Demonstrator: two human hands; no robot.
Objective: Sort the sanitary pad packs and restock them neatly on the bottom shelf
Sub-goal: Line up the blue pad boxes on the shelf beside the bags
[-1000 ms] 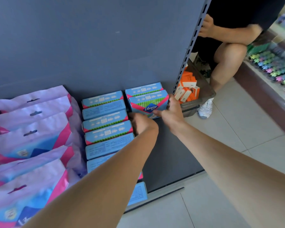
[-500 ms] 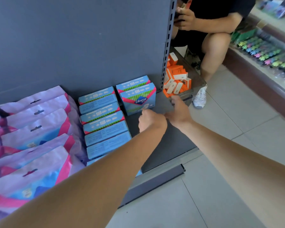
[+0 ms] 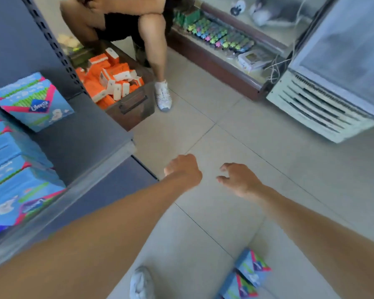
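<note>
In the head view, both hands are seen held out above the tiled floor, just off the front edge of the bottom shelf; the left hand is closed into a fist with nothing seen in it; the right hand is held beside it, apart from it, its fingers loosely bent and nothing grasped. On the shelf a row of blue sanitary pad packs is laid along the left edge of the picture; one further pack is stood at the back, its logo face turned outward; the grey shelf surface to its right is bare. Two more packs are left on the floor near the bottom of the picture, below the right forearm. Beyond the shelf upright, a dark crate filled with orange boxes is seen; a second person's white shoe is placed just beside it. A white chest cooler is stood at the right.
</note>
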